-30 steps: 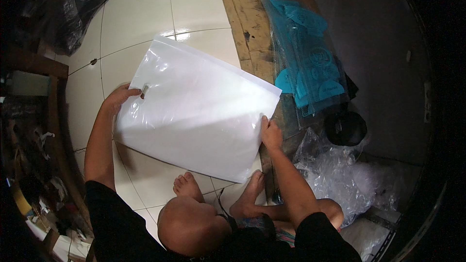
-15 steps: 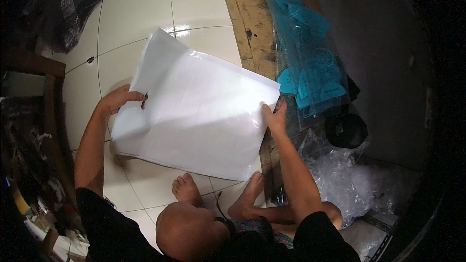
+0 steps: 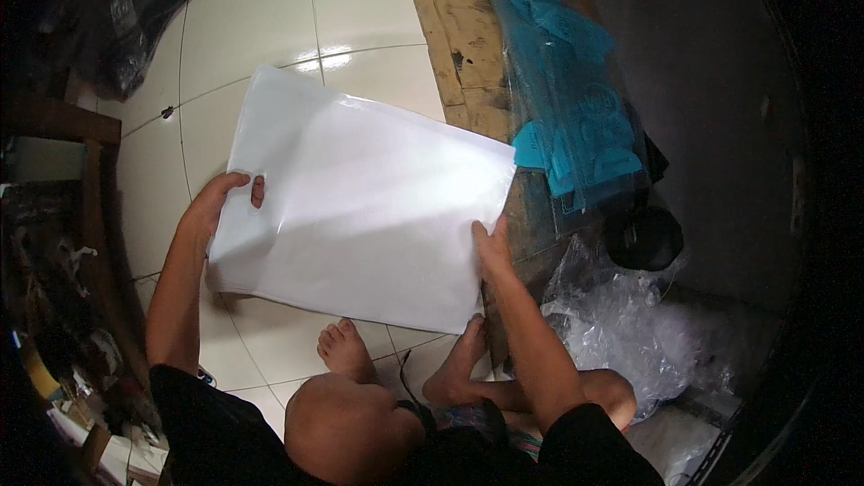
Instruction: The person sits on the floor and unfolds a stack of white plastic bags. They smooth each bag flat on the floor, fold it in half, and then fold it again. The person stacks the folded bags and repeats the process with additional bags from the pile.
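1. The white plastic bag (image 3: 369, 207) is held at the middle of the dial, above the tiled floor (image 3: 247, 18)
2. The left hand (image 3: 216, 201) grips its edge at nine o'clock, thumb on top, just beside the oval slot (image 3: 258, 192)
3. The right hand (image 3: 492, 250) pinches its edge towards four o'clock
4. Blue pieces (image 3: 594, 130) lie at two o'clock, crumpled clear plastic (image 3: 621, 333) at four

One white bag (image 3: 369, 216), perhaps several layered; one slot (image 3: 258, 192); two feet (image 3: 346, 351); one clear-plastic heap (image 3: 621, 328)
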The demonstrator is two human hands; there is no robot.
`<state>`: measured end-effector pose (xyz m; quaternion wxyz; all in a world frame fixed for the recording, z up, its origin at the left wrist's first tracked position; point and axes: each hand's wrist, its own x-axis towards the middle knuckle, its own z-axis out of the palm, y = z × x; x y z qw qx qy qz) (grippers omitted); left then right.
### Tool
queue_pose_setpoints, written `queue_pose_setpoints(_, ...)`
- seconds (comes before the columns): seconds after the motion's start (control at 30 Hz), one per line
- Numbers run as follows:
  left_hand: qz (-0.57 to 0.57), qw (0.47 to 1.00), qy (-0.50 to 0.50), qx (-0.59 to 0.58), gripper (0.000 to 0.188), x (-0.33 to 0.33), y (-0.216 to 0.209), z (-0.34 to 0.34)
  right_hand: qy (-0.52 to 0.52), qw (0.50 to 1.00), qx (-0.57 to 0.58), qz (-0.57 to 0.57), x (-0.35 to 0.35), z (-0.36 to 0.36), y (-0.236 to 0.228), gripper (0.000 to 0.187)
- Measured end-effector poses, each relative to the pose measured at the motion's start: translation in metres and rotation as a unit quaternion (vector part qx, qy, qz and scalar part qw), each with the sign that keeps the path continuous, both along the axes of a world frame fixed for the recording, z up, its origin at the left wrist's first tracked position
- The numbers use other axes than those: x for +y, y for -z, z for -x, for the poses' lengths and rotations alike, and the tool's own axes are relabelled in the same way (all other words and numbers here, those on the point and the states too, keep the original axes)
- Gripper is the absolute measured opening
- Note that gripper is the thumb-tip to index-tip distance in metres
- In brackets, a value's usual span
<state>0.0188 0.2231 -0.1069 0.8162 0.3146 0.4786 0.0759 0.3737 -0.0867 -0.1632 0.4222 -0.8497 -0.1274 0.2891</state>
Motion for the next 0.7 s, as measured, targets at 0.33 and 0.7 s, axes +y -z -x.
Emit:
queue_pose_setpoints(0.33, -0.011, 0.985, -0.172, 0.024, 0.014, -0.041, 0.014, 0.047, -0.139, 0.979, -0.046, 0.144, 0.082, -0.015, -0.019, 0.078)
queue_pose_setpoints(0.7, 0.013, 0.963, -0.266, -0.026, 0.013, -0.082, 0.004, 0.062, -0.243, 0.947, 0.210, 0.015, 0.130, -0.035, 0.000, 0.064)
